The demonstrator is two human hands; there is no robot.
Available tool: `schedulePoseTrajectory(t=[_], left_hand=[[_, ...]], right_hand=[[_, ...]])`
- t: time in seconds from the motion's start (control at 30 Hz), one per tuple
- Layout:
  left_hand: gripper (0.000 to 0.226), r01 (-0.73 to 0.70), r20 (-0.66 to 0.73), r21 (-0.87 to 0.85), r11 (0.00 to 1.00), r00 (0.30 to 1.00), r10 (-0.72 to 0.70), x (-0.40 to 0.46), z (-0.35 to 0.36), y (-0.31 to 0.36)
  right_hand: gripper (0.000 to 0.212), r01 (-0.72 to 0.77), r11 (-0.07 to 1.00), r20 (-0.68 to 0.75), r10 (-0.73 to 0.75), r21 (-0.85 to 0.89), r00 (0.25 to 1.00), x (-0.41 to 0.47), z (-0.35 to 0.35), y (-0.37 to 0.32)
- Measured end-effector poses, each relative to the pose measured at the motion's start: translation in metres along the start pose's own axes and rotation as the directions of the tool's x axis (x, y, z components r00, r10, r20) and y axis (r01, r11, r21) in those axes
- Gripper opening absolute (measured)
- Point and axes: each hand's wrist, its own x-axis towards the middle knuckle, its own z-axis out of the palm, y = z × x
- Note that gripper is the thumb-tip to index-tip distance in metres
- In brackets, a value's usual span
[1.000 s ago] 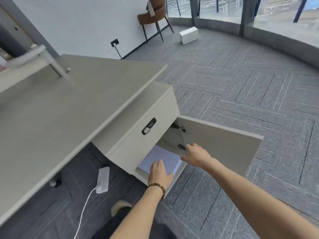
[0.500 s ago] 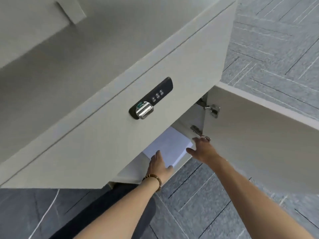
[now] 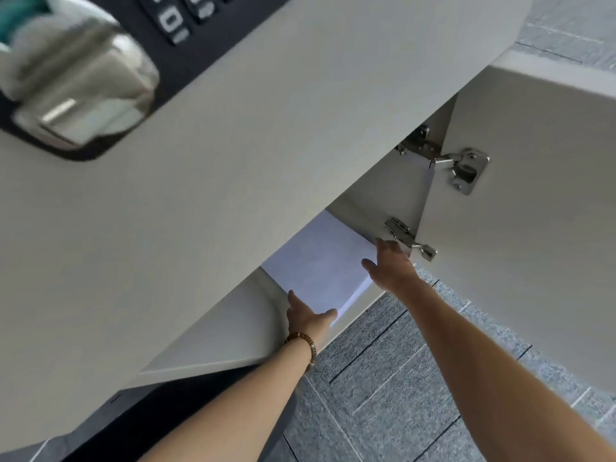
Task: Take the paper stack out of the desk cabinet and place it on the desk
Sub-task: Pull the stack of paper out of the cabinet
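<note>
- Two hands work the step: the left hand (image 3: 308,316), beaded bracelet (image 3: 305,341) at its wrist, rests open at the near corner of the paper stack (image 3: 320,266); the right hand (image 3: 388,263) lies open along its right edge.
- One paper stack lies flat on the cabinet floor (image 3: 233,331), inside the open door (image 3: 533,228).
- Best to grip both sides and slide it out level, clear of the two hinges (image 3: 410,238).
- One combination lock (image 3: 76,71) looms blurred overhead.

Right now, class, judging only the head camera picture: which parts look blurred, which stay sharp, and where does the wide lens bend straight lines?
Head view: the combination lock at top left is smeared and soft, too close to the lens; the hinges, paper stack and both hands, left hand and right hand, read fairly sharp; the cabinet floor's front edge bows, a wide-angle effect; lighting is even, no glare.
</note>
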Motion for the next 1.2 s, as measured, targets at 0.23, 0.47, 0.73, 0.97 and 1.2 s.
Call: schedulePoseTrajectory(t=[0.23, 0.47, 0.73, 0.97, 1.2], left_hand=[[0.116, 0.081, -0.082, -0.131, 0.988, 0.992, -0.092, 0.017, 0.015, 0.002], [0.114, 0.111, -0.079, -0.007, 0.994, 0.991, -0.112, 0.02, 0.026, 0.0], [0.109, -0.036, 0.038, -0.004, 0.999, 0.999, 0.036, -0.017, 0.031, -0.036], [0.107, -0.093, 0.187, -0.03, 0.995, 0.978, 0.097, -0.06, 0.04, -0.081], [0.067, 0.168, 0.013, -0.476, 0.863, 0.983, -0.184, -0.054, 0.048, -0.098]], right_hand=[[0.064, 0.0, 0.995, -0.038, -0.004, -0.099, 0.999, 0.017, 0.014, 0.007], [0.04, -0.06, 0.998, -0.085, 0.06, -0.002, 0.995, 0.026, 0.024, 0.018], [0.033, -0.049, 0.988, -0.155, 0.073, 0.149, 0.985, -0.015, 0.034, 0.04], [0.029, -0.166, 0.938, 0.006, 0.172, 0.304, 0.985, -0.064, 0.04, 0.091], [0.035, -0.263, 0.911, 0.251, 0.186, 0.318, 0.95, -0.085, 0.044, 0.121]])
